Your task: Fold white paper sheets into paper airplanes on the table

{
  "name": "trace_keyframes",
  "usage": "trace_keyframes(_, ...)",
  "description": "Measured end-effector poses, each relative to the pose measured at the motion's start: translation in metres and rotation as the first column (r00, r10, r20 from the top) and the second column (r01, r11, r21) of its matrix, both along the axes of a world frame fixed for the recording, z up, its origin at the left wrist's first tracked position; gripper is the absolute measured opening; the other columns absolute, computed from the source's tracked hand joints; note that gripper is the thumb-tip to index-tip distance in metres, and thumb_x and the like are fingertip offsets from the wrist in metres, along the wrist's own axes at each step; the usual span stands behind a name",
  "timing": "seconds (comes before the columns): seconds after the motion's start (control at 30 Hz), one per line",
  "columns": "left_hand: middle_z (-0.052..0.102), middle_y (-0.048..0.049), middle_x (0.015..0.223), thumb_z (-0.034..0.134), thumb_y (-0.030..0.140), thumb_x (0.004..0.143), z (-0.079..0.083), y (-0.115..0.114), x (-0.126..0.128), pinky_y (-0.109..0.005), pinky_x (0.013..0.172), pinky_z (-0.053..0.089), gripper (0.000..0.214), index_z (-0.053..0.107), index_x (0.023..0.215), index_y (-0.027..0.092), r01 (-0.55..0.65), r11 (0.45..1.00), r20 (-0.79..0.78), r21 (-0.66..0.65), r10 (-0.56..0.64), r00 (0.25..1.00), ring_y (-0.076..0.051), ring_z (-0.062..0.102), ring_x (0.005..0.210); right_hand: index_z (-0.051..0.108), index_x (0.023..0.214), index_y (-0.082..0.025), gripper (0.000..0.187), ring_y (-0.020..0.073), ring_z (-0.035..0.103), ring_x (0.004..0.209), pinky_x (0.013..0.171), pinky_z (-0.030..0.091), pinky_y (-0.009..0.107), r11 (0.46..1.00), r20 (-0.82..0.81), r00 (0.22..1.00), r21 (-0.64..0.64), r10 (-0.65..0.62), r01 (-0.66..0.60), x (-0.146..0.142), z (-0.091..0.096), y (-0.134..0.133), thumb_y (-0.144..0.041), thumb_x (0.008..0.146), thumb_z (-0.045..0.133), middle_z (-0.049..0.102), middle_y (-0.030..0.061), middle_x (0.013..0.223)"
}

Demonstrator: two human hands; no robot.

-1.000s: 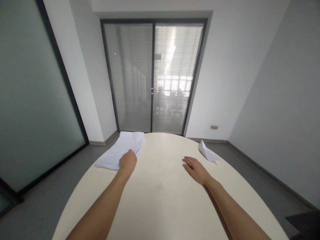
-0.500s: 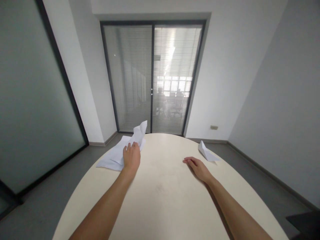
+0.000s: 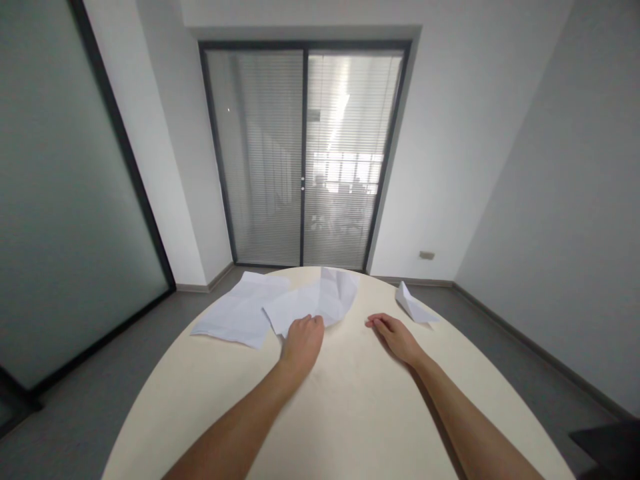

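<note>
My left hand (image 3: 304,341) is closed on the near edge of a creased white sheet of paper (image 3: 320,297), whose far side rises off the table. Left of it, more white paper (image 3: 235,310) lies flat, partly under the held sheet's left corner. My right hand (image 3: 394,335) rests on the table with its fingers pressed together; whether anything is between them I cannot make out. Just beyond it, at the right edge of the table, sits a folded white paper shape (image 3: 414,308) like a paper plane.
All this is on a round cream table (image 3: 340,413). Behind it stand glass doors (image 3: 305,160) with blinds. A frosted glass panel (image 3: 65,200) is on the left, and a dark object (image 3: 607,448) shows at the lower right.
My left hand has moved right and toward me, carrying one sheet from the pile to the middle of the table. My right hand stays in place.
</note>
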State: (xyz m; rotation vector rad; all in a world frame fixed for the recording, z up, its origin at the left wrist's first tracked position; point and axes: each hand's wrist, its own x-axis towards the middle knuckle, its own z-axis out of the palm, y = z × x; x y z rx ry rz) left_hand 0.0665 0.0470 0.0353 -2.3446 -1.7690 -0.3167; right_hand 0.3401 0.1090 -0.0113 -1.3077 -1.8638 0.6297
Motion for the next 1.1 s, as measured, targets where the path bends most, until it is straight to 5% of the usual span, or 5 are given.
trace_keyframes(0.37,0.068,-0.0124,0.1,0.038,0.037,0.1,-0.014,-0.016,0.017,-0.039,0.08,0.052,0.032,0.063,0.101,0.016,0.236,0.967,0.099,-0.097,-0.227,0.969,-0.027,0.065,0.096,0.059,0.124,-0.02,0.043,0.029,0.063,0.107,0.096,0.048,0.044,0.973,-0.156,0.967,0.084,-0.199,0.214,0.008,-0.009,0.007,-0.043,0.092,0.04,0.071,0.0114,0.113)
trace_keyframes(0.63,0.062,-0.0094,0.126,0.047,0.032,0.092,-0.02,-0.015,0.009,-0.039,0.102,0.044,0.029,0.061,0.116,0.02,0.264,0.959,0.248,-0.104,-0.232,0.94,-0.025,0.053,0.119,0.063,0.112,-0.019,0.045,0.029,0.06,0.108,0.1,0.043,0.045,0.801,-0.216,0.871,0.343,-0.44,0.49,-0.007,0.031,-0.018,-0.047,0.098,0.031,0.067,0.0136,0.113)
trace_keyframes(0.77,0.031,-0.0114,0.159,0.051,0.048,0.089,-0.033,-0.014,0.006,-0.056,0.12,0.017,0.06,0.046,0.142,0.021,0.232,0.96,0.272,-0.156,-0.184,0.944,-0.037,0.021,0.147,0.065,0.114,-0.021,0.042,0.028,0.057,0.115,0.105,0.041,0.044,0.878,0.09,0.968,0.447,-0.233,0.17,-0.031,0.04,-0.029,-0.044,0.1,0.032,0.067,0.0121,0.117)
trace_keyframes(0.9,0.027,-0.0079,0.162,0.047,0.053,0.09,-0.035,-0.013,0.004,-0.061,0.12,0.011,0.065,0.039,0.148,0.026,0.33,0.912,0.271,-0.242,-0.263,0.926,-0.038,0.014,0.149,0.059,0.135,-0.024,0.046,0.0271,0.046,0.134,0.114,0.034,0.045,0.944,0.406,0.903,0.222,0.139,-0.245,-0.053,0.028,-0.035,-0.047,0.1,0.038,0.052,0.0093,0.146)
trace_keyframes(1.1,0.04,-0.0077,0.155,0.049,0.049,0.09,-0.029,-0.013,0.005,-0.057,0.119,0.019,0.055,0.049,0.14,0.026,0.356,0.916,0.282,-0.186,-0.297,0.912,-0.034,0.029,0.145,0.046,0.148,-0.024,0.063,0.0318,0.026,0.148,0.12,0.023,0.051,0.967,0.524,0.826,0.014,0.209,-0.254,-0.049,0.006,-0.033,-0.059,0.095,0.045,0.035,0.0086,0.158)
